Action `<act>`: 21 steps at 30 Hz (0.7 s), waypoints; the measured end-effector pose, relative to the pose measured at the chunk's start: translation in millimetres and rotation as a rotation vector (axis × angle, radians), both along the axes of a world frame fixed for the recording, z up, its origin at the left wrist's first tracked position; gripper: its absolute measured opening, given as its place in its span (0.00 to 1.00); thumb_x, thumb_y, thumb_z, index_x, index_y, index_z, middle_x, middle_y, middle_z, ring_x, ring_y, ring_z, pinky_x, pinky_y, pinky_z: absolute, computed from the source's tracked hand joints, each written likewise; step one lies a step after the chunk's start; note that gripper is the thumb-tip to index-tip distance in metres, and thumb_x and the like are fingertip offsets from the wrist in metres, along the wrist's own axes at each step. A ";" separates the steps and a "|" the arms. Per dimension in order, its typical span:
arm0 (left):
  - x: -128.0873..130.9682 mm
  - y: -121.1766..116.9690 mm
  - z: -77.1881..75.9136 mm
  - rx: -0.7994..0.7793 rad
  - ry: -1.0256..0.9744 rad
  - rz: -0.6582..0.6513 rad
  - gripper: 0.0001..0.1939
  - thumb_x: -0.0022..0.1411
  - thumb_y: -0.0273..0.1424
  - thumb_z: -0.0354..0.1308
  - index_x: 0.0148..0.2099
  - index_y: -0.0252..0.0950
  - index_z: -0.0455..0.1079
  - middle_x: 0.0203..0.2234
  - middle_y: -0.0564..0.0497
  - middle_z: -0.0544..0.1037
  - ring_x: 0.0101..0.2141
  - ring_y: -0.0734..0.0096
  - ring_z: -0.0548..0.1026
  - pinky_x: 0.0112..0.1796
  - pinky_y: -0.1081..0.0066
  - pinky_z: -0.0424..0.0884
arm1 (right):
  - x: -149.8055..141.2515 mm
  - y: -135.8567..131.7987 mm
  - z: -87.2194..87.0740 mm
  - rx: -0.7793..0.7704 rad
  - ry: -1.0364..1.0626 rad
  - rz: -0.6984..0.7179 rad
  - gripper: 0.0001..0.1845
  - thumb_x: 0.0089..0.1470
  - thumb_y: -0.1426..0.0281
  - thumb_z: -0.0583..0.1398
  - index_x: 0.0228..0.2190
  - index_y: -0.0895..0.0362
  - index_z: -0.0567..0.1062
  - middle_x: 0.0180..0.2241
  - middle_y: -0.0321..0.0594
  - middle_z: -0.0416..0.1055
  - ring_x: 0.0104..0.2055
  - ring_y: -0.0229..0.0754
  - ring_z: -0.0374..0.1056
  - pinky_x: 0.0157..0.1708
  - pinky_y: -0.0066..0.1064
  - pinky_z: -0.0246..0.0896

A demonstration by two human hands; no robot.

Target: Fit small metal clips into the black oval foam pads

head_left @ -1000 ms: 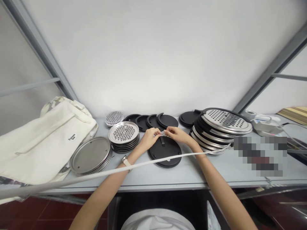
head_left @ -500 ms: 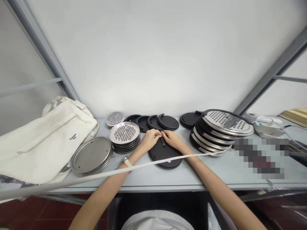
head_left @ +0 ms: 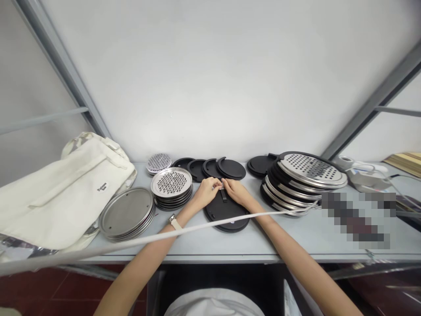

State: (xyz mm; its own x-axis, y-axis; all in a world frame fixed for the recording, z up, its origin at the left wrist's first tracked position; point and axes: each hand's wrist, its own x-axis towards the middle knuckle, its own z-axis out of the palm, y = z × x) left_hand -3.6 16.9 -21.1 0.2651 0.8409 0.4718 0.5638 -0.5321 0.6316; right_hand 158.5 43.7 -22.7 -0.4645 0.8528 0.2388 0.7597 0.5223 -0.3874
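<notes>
A round black plate point(head_left: 230, 217) with a short raised strip point(head_left: 224, 195) lies on the shelf in front of me. My left hand point(head_left: 208, 191) is at its far edge, thumb and fingers pinched beside the strip's upper end. My right hand point(head_left: 234, 191) meets it there from the other side, its fingers bent and pressed together. A small pale sliver shows between the fingertips, too small to name. Behind my hands, several black discs with raised rims point(head_left: 231, 168) overlap in a row. Left of my left hand stands a stack of round metal grater plates point(head_left: 171, 182).
A larger stack of perforated metal discs and black rings point(head_left: 311, 169) stands to the right. Plain metal discs point(head_left: 126, 212) and a cream bag point(head_left: 69, 193) are at the left. A white cord point(head_left: 138, 239) crosses in front, over my forearms. Another black disc point(head_left: 259, 165) lies behind.
My right hand has come closer to my left, its fingers now lower over the plate's far edge. My left hand stays almost in place, and the view has shifted slightly.
</notes>
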 end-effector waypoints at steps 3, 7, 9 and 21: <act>-0.1 -0.1 -0.6 0.010 0.016 -0.003 0.05 0.58 0.20 0.56 0.33 0.34 0.72 0.29 0.51 0.76 0.31 0.73 0.74 0.37 0.73 0.69 | -0.4 -1.1 0.6 0.002 -0.007 -0.001 0.20 0.66 0.67 0.44 0.30 0.59 0.71 0.30 0.44 0.75 0.32 0.40 0.70 0.32 0.25 0.53; -0.5 0.2 -1.3 0.033 0.034 -0.008 0.05 0.58 0.20 0.56 0.33 0.34 0.71 0.29 0.51 0.75 0.32 0.72 0.73 0.38 0.72 0.68 | -1.1 -1.7 1.1 0.006 -0.016 -0.006 0.19 0.65 0.68 0.45 0.30 0.59 0.72 0.30 0.44 0.75 0.32 0.39 0.70 0.32 0.25 0.52; -0.5 0.4 -1.5 0.043 0.040 -0.014 0.05 0.58 0.20 0.56 0.33 0.34 0.71 0.29 0.52 0.74 0.32 0.72 0.73 0.38 0.72 0.68 | -1.3 -1.6 1.2 0.007 -0.020 -0.008 0.20 0.65 0.68 0.45 0.29 0.59 0.72 0.30 0.44 0.75 0.32 0.39 0.70 0.32 0.25 0.52; -3.5 0.1 1.3 0.045 0.049 -0.046 0.06 0.58 0.19 0.56 0.33 0.34 0.72 0.29 0.52 0.74 0.32 0.73 0.73 0.37 0.74 0.67 | -1.6 0.1 -0.2 0.012 -0.058 -0.028 0.17 0.64 0.71 0.46 0.29 0.59 0.71 0.30 0.44 0.75 0.31 0.39 0.69 0.31 0.26 0.51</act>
State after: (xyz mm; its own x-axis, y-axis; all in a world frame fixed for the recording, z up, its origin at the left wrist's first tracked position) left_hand -7.1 17.0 -19.9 0.3268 0.8054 0.4946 0.5679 -0.5856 0.5784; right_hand 156.9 43.9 -22.9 -0.4536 0.8630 0.2224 0.7954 0.5046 -0.3358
